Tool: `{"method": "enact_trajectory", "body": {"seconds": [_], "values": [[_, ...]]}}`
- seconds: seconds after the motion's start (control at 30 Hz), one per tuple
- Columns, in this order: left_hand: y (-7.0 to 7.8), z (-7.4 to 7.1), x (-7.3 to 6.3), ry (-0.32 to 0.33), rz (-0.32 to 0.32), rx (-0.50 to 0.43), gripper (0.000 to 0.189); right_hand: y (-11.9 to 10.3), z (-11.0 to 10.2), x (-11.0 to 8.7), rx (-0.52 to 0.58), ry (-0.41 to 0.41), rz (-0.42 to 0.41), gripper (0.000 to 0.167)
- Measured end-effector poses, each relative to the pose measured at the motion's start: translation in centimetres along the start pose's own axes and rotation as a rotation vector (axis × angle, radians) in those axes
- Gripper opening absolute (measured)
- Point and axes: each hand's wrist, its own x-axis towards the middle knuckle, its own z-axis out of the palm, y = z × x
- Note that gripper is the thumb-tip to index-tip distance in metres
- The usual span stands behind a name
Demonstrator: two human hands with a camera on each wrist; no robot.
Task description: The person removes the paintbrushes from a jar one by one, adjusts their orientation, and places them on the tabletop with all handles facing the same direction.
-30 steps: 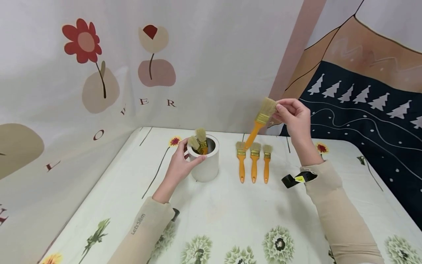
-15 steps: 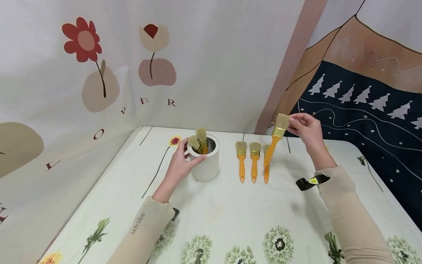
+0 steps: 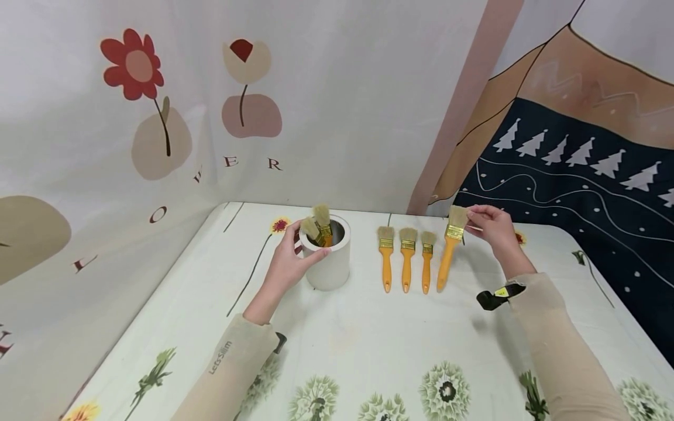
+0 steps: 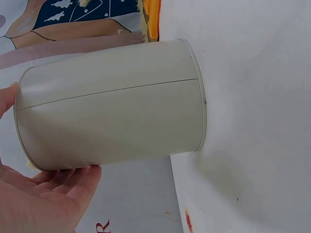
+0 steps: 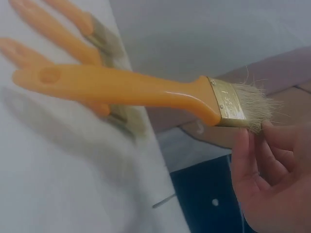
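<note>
My left hand (image 3: pixel 284 263) holds a white cylindrical canister (image 3: pixel 333 270) near its rim, thumb on the near side and fingers on the far left. Two paintbrushes (image 3: pixel 322 217) stand in it with bristles up. Out to the right, my right hand (image 3: pixel 494 229) pinches a wide paintbrush (image 3: pixel 446 260) by a corner of its bristles, the orange handle hanging down. In the right wrist view the handle of this paintbrush (image 5: pixel 141 88) is over the table, its shadow beneath. Beside it lie three orange-handled paintbrushes (image 3: pixel 406 263) in a row, bristles away from me.
A white table (image 3: pixel 358 333) with a flower-print cover bears everything. Behind it hangs a pale printed curtain (image 3: pixel 358 117), close to the far edge. To the right is a dark cloth (image 3: pixel 558 199) with printed trees.
My right hand has moved right and then lowered, carrying the paintbrush from above the row to the right of it. My left hand and the canister have stayed still.
</note>
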Motion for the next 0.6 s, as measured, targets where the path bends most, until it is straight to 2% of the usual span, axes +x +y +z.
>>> {"method": "enact_trajectory", "body": {"seconds": [0.1,0.2,0.3,0.47,0.6], "values": [[0.0,0.0,0.0,0.002,-0.002,0.002,0.088,1.0,0.1,0.5,-0.091,0.002,0.037,0.011],[0.0,0.0,-0.1,0.002,-0.002,0.002,0.088,1.7,0.4,1.0,-0.123,0.016,0.085,0.018],[0.0,-0.1,-0.1,0.001,-0.001,0.002,0.088,2.1,0.6,1.3,-0.117,-0.006,0.122,0.023],[-0.1,0.0,0.0,0.004,0.002,0.004,0.087,2.8,0.6,1.7,-0.096,-0.078,0.142,0.016],[-0.1,0.1,0.0,0.003,0.0,0.006,0.088,3.6,0.4,2.2,-0.057,-0.095,0.174,0.006]]}}
